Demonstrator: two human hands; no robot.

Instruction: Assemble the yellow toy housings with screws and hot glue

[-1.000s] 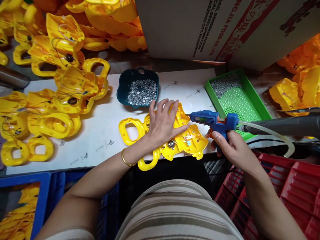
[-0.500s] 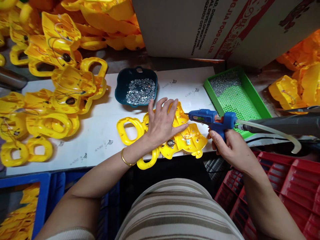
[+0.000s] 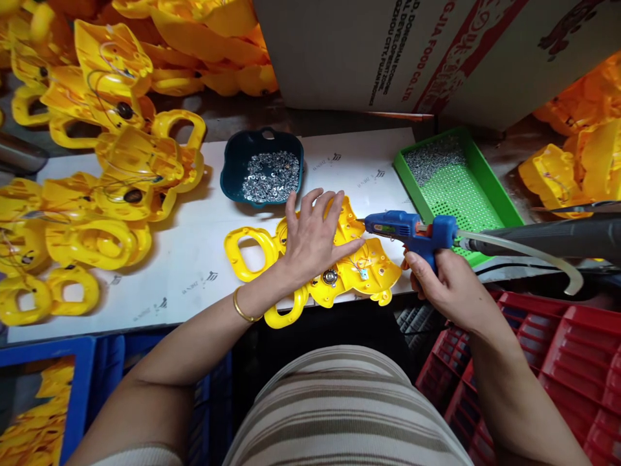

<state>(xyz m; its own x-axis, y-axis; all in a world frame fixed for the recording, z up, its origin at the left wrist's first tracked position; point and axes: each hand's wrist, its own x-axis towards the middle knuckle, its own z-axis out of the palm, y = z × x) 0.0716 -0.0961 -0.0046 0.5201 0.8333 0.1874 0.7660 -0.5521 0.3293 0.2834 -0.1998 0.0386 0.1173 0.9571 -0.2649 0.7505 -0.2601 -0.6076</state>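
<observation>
Two yellow plastic shell halves (image 3: 383, 268) with ring handles lie inner side up at the front edge of the white work surface. Thin wires and a round speaker (image 3: 330, 277) show inside the nearer half. My left hand (image 3: 313, 236) rests over the shells with its fingers spread, covering part of them. In my right hand (image 3: 444, 281) is a blue glue gun (image 3: 402, 225), gripped by its handle. Its nozzle points left, at the right edge of the farther shell. A pale glue stick (image 3: 533, 255) curves out of its back.
A dark teal bowl (image 3: 228, 175) of small metal parts and a green tray (image 3: 502, 194) of screws stand beyond the shells. Several wired yellow shells (image 3: 130, 162) crowd the left. A carton (image 3: 339, 58) stands behind. Red crates (image 3: 553, 362) and a blue crate (image 3: 85, 388) flank me below.
The whole view has shifted very slightly. Both hands, the glue gun and the shells keep nearly the same positions relative to one another.
</observation>
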